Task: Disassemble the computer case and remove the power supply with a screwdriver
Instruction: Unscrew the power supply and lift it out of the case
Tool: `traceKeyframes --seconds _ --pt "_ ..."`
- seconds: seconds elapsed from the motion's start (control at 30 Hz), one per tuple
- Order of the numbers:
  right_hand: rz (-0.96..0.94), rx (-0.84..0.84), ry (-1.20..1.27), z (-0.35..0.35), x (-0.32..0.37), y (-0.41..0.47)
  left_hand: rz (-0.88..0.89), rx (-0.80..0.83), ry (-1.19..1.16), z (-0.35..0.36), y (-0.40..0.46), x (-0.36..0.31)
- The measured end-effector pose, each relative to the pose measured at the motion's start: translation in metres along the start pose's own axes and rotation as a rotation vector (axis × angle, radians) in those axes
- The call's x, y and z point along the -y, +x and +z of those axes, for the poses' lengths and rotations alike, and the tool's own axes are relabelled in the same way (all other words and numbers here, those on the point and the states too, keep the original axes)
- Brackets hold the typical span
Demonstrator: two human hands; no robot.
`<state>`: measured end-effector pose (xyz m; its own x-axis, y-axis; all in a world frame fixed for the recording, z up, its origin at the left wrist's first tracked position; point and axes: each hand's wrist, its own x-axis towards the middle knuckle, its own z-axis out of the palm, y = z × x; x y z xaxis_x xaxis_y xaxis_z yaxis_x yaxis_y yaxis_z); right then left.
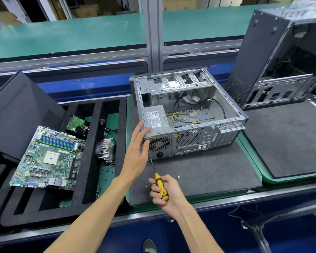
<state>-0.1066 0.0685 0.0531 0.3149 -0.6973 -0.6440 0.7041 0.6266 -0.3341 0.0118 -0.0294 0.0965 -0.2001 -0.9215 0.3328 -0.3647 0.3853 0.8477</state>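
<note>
The open computer case (190, 114) lies on its side on a grey mat (208, 170), power supply (156, 118) in its near-left corner. The left hand (137, 152) rests with straight fingers against that corner. The right hand (164, 192) grips a yellow screwdriver (160, 183), tip seemingly at a rear-panel screw

Open computer case (188, 114) on a mat (208, 170) at centre; power supply (156, 118) inside, at near-left corner. Left hand (137, 152) against that corner; screwdriver (160, 181) in right hand (165, 193), before the case. Motherboard (47, 158) and heatsink (105, 149) in a tray (91, 157) to the left. Second case (281, 59) behind right.
</note>
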Motion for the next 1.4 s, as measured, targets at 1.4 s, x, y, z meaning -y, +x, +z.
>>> traceKeyframes --seconds 1.4 --pt "-0.002 0.060 0.247 -0.004 -0.019 -0.007 0.021 0.017 0.048 -0.002 0.001 0.002"
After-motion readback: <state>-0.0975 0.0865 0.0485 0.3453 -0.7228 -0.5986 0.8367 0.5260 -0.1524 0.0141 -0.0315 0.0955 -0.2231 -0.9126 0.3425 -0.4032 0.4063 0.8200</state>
